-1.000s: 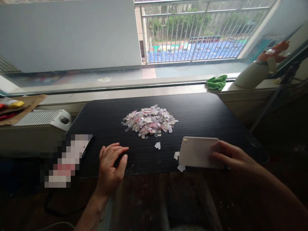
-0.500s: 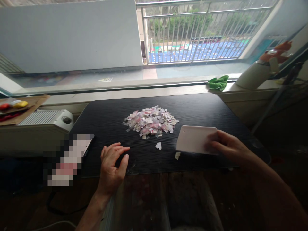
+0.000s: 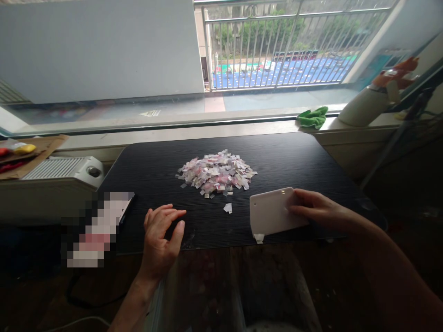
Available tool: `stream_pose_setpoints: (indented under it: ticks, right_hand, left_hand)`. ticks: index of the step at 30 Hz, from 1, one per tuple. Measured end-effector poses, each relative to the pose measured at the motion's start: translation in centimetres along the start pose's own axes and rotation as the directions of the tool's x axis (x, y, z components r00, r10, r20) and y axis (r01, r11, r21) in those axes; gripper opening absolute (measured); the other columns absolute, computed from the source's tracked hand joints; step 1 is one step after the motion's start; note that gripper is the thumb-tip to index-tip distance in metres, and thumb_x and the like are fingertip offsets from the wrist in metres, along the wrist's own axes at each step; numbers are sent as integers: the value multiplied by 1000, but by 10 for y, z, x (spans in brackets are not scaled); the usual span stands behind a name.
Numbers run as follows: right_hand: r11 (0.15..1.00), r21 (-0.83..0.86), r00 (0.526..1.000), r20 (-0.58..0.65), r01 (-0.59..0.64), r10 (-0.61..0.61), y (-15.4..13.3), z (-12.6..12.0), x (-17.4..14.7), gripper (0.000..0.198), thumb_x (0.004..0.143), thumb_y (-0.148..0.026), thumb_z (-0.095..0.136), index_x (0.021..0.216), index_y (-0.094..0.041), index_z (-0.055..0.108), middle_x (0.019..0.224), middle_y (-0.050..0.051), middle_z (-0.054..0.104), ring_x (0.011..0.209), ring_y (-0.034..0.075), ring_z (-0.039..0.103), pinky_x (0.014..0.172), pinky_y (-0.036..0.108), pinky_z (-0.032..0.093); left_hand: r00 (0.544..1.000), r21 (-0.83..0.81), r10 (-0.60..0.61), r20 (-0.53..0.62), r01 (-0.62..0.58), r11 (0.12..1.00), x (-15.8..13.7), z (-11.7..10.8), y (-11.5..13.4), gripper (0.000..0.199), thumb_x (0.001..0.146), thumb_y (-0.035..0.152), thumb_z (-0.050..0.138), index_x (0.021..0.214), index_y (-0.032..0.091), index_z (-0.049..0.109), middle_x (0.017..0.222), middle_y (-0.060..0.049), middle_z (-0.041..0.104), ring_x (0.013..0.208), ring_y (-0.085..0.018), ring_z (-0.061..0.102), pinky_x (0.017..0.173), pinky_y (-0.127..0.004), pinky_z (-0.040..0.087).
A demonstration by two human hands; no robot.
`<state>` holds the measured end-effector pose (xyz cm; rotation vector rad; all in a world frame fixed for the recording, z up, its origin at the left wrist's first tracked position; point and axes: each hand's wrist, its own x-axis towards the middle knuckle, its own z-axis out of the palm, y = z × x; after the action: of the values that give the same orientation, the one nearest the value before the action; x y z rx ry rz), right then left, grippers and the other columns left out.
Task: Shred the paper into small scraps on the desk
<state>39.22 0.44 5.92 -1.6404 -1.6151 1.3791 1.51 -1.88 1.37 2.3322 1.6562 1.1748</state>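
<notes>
A heap of small pink and white paper scraps [image 3: 216,173] lies in the middle of a black table [image 3: 297,157]. My right hand [image 3: 320,212] grips a white plastic scraper card [image 3: 273,213], held on edge on the table to the right of and below the heap. A loose scrap [image 3: 258,238] lies at the card's lower left corner, another [image 3: 227,208] just left of it. My left hand [image 3: 161,242] rests flat on the table's front edge, fingers apart, holding nothing.
A blurred-out object [image 3: 98,228] lies at the table's left front corner. A white radiator [image 3: 58,169] stands to the left. On the window sill are a green cloth [image 3: 312,118] and a white sleeve-like shape [image 3: 363,107]. Another person's hand [image 3: 398,74] shows at the far right.
My right hand has moved the scraper card left and slightly nearer, tilting it onto its edge. One loose scrap now sits at the card's corner. The left hand has stayed put.
</notes>
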Motion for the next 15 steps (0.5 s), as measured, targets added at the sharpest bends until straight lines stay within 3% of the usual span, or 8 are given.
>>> stream_pose_setpoints:
  ticks: [9, 15]
  right_hand:
    - [999, 40, 1000, 24, 5, -6, -5, -3, -15, 32, 67, -50, 73, 74, -20, 63, 72, 2, 65, 68, 18, 60, 59, 28, 52]
    - [987, 114, 985, -146, 114, -96, -3, 12, 1, 25, 72, -43, 69, 84, -22, 61, 80, 5, 69, 76, 23, 67, 71, 33, 56]
  left_hand:
    - [1000, -5, -5, 1, 5, 1000, 0, -1, 1, 16, 87, 22, 51, 97, 22, 64, 94, -6, 67, 106, -26, 58, 107, -54, 29]
    - [999, -7, -40, 2, 40, 999, 0, 0, 3, 16, 86, 23, 51, 95, 22, 64, 93, -5, 67, 107, -25, 58, 108, -54, 27]
